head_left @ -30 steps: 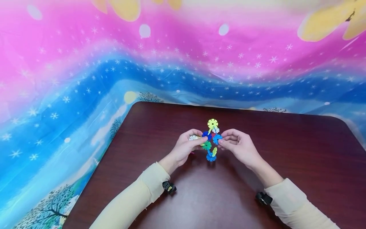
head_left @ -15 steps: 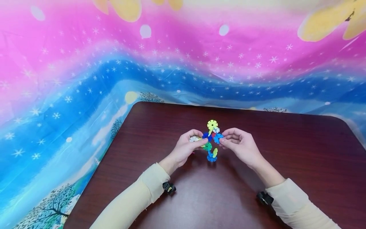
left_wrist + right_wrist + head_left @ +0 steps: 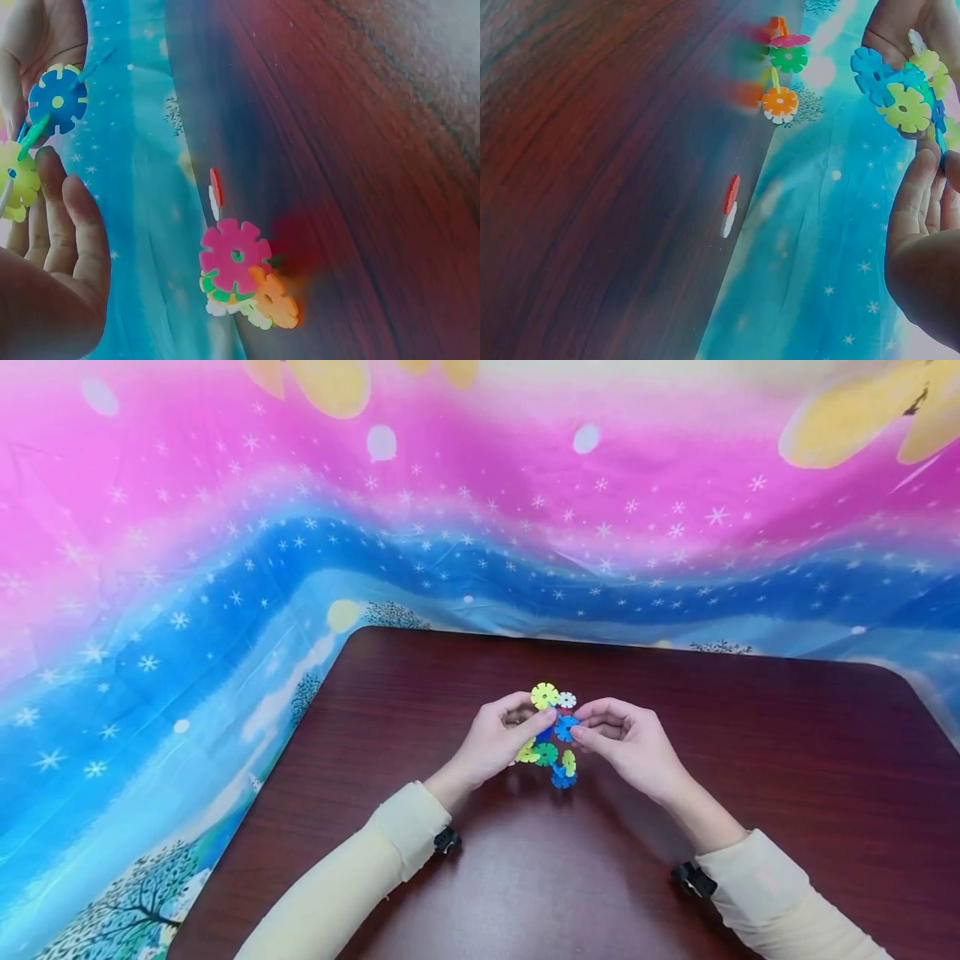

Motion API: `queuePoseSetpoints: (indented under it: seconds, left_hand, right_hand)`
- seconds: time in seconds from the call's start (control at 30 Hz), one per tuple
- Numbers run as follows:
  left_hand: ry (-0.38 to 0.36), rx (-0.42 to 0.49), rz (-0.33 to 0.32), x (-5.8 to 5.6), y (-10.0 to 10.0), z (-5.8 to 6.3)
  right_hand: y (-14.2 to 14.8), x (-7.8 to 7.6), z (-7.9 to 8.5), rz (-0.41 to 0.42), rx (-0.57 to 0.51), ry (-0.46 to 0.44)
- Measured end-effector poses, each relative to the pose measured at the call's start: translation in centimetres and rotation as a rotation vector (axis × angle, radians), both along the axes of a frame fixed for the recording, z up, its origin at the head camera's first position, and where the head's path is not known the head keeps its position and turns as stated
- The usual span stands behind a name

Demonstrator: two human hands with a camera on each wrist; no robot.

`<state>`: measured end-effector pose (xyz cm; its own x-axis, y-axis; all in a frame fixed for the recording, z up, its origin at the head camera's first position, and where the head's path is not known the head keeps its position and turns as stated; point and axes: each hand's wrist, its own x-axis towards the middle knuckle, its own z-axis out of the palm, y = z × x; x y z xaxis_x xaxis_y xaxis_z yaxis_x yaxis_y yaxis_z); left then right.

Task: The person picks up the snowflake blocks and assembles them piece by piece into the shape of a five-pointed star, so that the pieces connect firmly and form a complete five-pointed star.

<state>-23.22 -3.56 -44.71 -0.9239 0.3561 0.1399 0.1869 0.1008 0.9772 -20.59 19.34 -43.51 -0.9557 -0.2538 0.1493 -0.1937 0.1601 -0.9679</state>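
Discs (image 3: 546, 754) joined in a cluster sit below centre of the frame, gripped by the left hand (image 3: 495, 742) while the right hand (image 3: 628, 737) pinches a blue disc (image 3: 566, 729), where, we judge, a skewed push could spring them apart.

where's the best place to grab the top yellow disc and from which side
Pinch the yellow disc by its upper rim, likely best from above: its notched face is turned toward the head camera, that rim looks free, the white disc sits at its right, and the left hand crowds below.
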Motion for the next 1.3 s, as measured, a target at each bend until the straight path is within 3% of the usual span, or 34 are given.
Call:
queuePoseSetpoints:
  seconds: [0.13,0.3,0.5,0.83,1.13,1.3]
  left_hand:
    - [0.062,-0.005,0.039,0.2,0.3,0.0]
    - [0.055,0.053,0.08,0.6,0.6,-0.3]
    - [0.012,0.096,0.089,0.8,0.4,-0.4]
    - [0.014,0.09,0.101,0.9,0.1,-0.6]
    - [0.085,0.027,0.106,0.8,0.3,-1.1]
    - [0.039,0.06,0.103,0.9,0.2,-0.7]
  right_hand:
    - [-0.1,0.2,0.0,-0.003,0.029,0.011]
    - [-0.6,0.5,-0.1,-0.043,0.029,0.031]
    - [-1.2,0.5,-0.2,-0.077,0.037,0.048]
    - [-2.0,0.5,-0.1,-0.118,0.066,0.029]
    - [-2.0,0.8,0.0,-0.17,0.158,0.027]
    - [-2.0,0.6,0.1,-0.159,0.182,0.065]
